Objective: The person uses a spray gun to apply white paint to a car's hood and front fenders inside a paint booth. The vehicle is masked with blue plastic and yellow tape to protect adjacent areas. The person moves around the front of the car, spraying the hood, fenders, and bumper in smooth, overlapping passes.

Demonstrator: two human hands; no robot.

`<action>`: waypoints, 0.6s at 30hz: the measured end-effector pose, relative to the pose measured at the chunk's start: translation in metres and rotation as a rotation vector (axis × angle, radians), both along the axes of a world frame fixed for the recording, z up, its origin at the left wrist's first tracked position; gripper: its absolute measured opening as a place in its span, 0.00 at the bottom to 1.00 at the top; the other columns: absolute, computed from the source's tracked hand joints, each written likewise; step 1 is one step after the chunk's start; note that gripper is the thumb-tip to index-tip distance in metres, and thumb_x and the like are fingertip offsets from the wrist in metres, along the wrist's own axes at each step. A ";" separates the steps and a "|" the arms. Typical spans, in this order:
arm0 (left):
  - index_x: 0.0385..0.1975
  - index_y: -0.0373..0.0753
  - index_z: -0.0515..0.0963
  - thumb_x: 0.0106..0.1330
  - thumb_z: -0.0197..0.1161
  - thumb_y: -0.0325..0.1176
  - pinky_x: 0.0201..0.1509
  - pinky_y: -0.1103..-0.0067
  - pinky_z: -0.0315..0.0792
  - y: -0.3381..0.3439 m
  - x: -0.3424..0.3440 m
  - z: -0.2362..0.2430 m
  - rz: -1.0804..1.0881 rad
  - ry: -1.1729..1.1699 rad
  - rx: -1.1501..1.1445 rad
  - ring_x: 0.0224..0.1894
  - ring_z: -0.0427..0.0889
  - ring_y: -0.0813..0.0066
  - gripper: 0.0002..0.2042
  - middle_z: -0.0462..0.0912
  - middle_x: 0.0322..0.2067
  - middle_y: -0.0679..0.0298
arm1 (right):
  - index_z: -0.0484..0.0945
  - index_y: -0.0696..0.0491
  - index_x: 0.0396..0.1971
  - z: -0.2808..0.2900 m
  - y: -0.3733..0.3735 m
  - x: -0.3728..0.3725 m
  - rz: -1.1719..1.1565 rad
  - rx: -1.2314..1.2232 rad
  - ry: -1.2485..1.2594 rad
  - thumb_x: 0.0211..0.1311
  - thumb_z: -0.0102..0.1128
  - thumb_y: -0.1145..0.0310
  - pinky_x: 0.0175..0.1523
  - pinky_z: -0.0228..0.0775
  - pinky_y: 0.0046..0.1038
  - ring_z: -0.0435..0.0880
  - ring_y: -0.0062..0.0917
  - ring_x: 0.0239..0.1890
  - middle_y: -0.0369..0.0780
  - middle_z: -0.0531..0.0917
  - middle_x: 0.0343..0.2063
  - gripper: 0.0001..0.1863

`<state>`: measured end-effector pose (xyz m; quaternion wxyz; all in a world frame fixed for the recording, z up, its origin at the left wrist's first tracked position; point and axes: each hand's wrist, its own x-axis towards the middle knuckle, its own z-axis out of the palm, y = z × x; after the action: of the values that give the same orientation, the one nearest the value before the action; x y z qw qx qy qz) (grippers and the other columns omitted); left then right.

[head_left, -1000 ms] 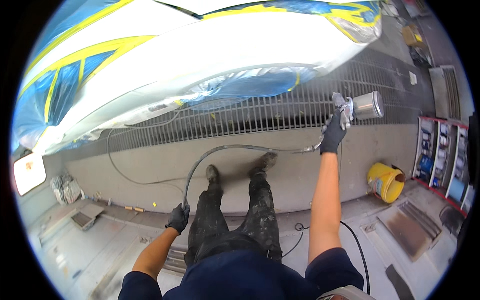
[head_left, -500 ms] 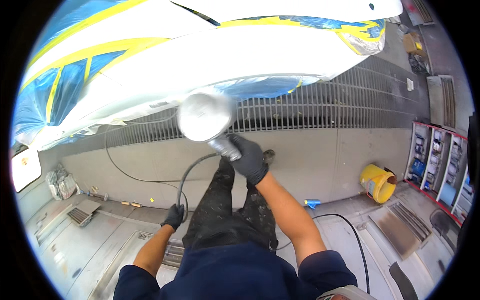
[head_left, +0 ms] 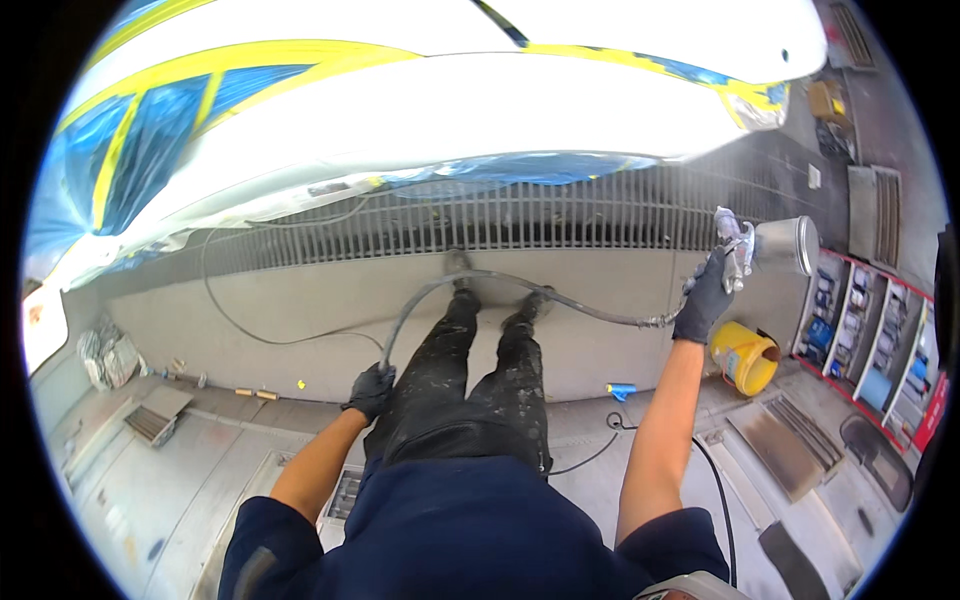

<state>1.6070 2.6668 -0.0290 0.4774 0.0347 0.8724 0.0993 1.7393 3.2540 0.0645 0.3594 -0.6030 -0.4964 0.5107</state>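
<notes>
My right hand point(head_left: 706, 298), in a black glove, is wrapped round the handle of a metallic spray gun point(head_left: 738, 245). The gun is held out to my right, with its silver cup point(head_left: 787, 246) tilted to the side. From the handle a dark air hose point(head_left: 520, 282) arcs across in front of my legs to my left hand point(head_left: 371, 390), also black-gloved and closed on it. Ahead of me stretches a white car body point(head_left: 480, 115), masked with blue plastic film point(head_left: 152, 140) and yellow tape point(head_left: 300, 55).
A floor grating point(head_left: 560, 215) runs along beneath the car. On the right are a yellow bucket point(head_left: 738, 362) and a red-edged rack point(head_left: 868, 335) of supplies. A thin hose point(head_left: 225, 315) loops over the floor at left; a blue item point(head_left: 620, 390) lies near the bucket.
My right hand has swung the spray gun from in front of me, near the car, out to the far right. The hose now stretches across my legs; my left hand has shifted slightly.
</notes>
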 end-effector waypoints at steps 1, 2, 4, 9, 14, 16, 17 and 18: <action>0.37 0.37 0.78 0.68 0.53 0.51 0.37 0.58 0.72 -0.001 -0.006 0.007 -0.004 -0.007 0.040 0.33 0.82 0.45 0.20 0.82 0.28 0.46 | 0.79 0.54 0.39 0.000 -0.020 -0.014 0.139 0.215 -0.111 0.67 0.59 0.61 0.23 0.62 0.20 0.71 0.14 0.20 0.33 0.78 0.23 0.11; 0.38 0.37 0.78 0.68 0.53 0.51 0.38 0.58 0.72 -0.010 -0.011 0.010 0.012 -0.008 0.016 0.35 0.82 0.44 0.20 0.82 0.29 0.46 | 0.80 0.55 0.40 0.001 -0.045 -0.032 0.274 0.437 -0.222 0.68 0.58 0.62 0.29 0.66 0.21 0.74 0.15 0.25 0.33 0.79 0.26 0.11; 0.38 0.38 0.78 0.67 0.54 0.52 0.40 0.57 0.72 -0.020 -0.013 0.011 0.042 -0.020 -0.015 0.37 0.81 0.42 0.20 0.82 0.30 0.45 | 0.79 0.59 0.47 -0.002 -0.106 -0.065 0.398 0.319 -0.106 0.66 0.60 0.68 0.41 0.70 0.24 0.77 0.18 0.37 0.38 0.82 0.39 0.14; 0.26 0.37 0.75 0.68 0.55 0.49 0.27 0.67 0.71 -0.087 -0.006 -0.010 -0.045 0.151 -0.025 0.21 0.80 0.61 0.20 0.78 0.17 0.58 | 0.78 0.54 0.45 0.020 -0.247 -0.150 0.946 0.426 -0.132 0.55 0.65 0.65 0.43 0.75 0.34 0.84 0.37 0.37 0.45 0.84 0.36 0.18; 0.22 0.38 0.73 0.68 0.57 0.46 0.22 0.71 0.68 -0.114 -0.003 -0.011 0.270 0.071 -0.035 0.18 0.76 0.69 0.18 0.75 0.15 0.62 | 0.73 0.52 0.51 0.030 -0.295 -0.197 1.307 0.493 -0.106 0.48 0.66 0.61 0.40 0.76 0.40 0.83 0.42 0.36 0.45 0.81 0.42 0.27; 0.22 0.38 0.72 0.68 0.58 0.44 0.21 0.72 0.67 -0.115 0.002 -0.012 0.334 0.048 -0.010 0.17 0.75 0.71 0.17 0.74 0.14 0.63 | 0.73 0.51 0.52 0.042 -0.284 -0.199 1.375 0.442 -0.064 0.49 0.66 0.63 0.40 0.77 0.39 0.84 0.41 0.36 0.46 0.80 0.44 0.27; 0.22 0.37 0.72 0.68 0.58 0.43 0.20 0.73 0.66 -0.114 0.004 -0.013 0.382 0.025 0.014 0.16 0.74 0.72 0.17 0.73 0.14 0.63 | 0.74 0.51 0.51 0.046 -0.272 -0.192 1.312 0.436 -0.010 0.49 0.66 0.63 0.41 0.77 0.39 0.83 0.43 0.38 0.45 0.82 0.42 0.26; 0.25 0.35 0.73 0.68 0.57 0.45 0.24 0.70 0.68 -0.114 0.005 -0.014 0.352 0.032 -0.012 0.19 0.77 0.67 0.17 0.76 0.17 0.59 | 0.75 0.52 0.50 0.048 -0.255 -0.183 1.280 0.354 -0.024 0.49 0.67 0.62 0.41 0.77 0.38 0.84 0.43 0.38 0.46 0.82 0.40 0.25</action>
<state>1.6121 2.5531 -0.0426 0.4387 -0.1197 0.8731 0.1757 1.5567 2.9993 0.1122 0.0732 -0.1267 -0.8369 0.5275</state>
